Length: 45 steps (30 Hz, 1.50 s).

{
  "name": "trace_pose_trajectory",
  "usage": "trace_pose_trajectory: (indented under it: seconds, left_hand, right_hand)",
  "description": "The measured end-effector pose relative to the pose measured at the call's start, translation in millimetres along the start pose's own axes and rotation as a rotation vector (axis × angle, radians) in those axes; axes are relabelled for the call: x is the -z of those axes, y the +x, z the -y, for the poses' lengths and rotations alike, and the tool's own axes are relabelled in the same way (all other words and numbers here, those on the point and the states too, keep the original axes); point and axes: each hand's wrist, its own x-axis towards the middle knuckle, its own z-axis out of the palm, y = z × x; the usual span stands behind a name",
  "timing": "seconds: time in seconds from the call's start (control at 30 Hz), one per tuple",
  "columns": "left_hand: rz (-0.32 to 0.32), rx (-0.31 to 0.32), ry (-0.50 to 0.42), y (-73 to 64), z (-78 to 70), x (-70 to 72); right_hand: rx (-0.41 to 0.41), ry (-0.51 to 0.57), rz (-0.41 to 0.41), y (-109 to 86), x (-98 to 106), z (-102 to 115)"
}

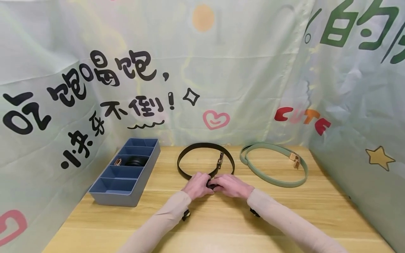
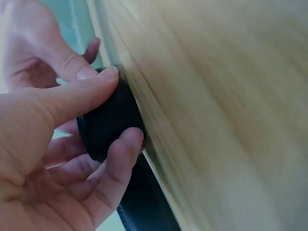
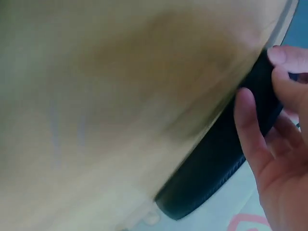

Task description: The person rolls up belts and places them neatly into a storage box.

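Observation:
A black belt (image 1: 205, 144) stands on edge in a wide loop on the table, its buckle (image 1: 220, 160) at the loop's right side. At the near side, my left hand (image 1: 198, 185) pinches a short curled section of this belt between thumb and fingers. My right hand (image 1: 233, 186) meets it there and grips the same section from the other side. In the left wrist view, both thumbs press close together on the curled black strap (image 2: 108, 120). The right wrist view shows the strap (image 3: 207, 168) running on from my fingers along the tabletop.
On the left stands a blue-grey divided box (image 1: 139, 191); one middle compartment holds a coiled black belt (image 1: 136, 161) with a gold-coloured buckle (image 1: 117, 162). A green belt (image 1: 275, 180) lies looped at the right, with a gold-coloured buckle (image 1: 295, 160). Printed cloth (image 1: 246, 88) hangs around the wooden table (image 1: 218, 228).

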Motion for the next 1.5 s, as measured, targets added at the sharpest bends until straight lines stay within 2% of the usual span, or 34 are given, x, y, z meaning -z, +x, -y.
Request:
trace_pose_trajectory:
  seconds: [0.23,0.57,0.67,0.77,0.9,1.1,1.3,1.37,1.5]
  left_hand:
    - [0.084,-0.066,-0.049,1.0,7.1,4.4]
    - [0.164,-0.105,-0.046,3.5,13.9,4.8]
    - [0.152,-0.074,-0.043,2.6,11.8,4.7]
    - [0.110,-0.052,-0.032,1.7,7.9,5.1]
    - [0.075,-0.065,0.008,0.9,4.3,5.3]
    - [0.088,-0.085,-0.008,2.5,6.7,3.3]
    - [0.120,-0.119,-0.023,3.0,9.5,2.8]
    - [0.116,-0.093,-0.027,1.5,6.1,3.5]
    - [0.068,-0.002,-0.046,-0.7,0.3,2.1]
  right_hand:
    - [0.083,0.007,0.037,-4.2,4.0,-7.1]
    - [0.093,-0.016,0.069,-1.8,3.3,-7.6]
    - [0.097,-0.024,0.052,0.8,2.2,-5.1]
    - [0.089,-0.046,0.035,3.9,1.3,-2.6]
    - [0.080,-0.054,0.030,4.1,0.2,-2.2]
    - [0.041,0.011,0.059,-1.8,1.4,-7.2]
    - [0.038,-0.002,0.066,0.6,1.5,-8.4]
    - [0.039,-0.019,0.050,1.6,0.0,-7.7]
    - [0.033,-0.071,0.015,2.4,-1.7,-5.7]
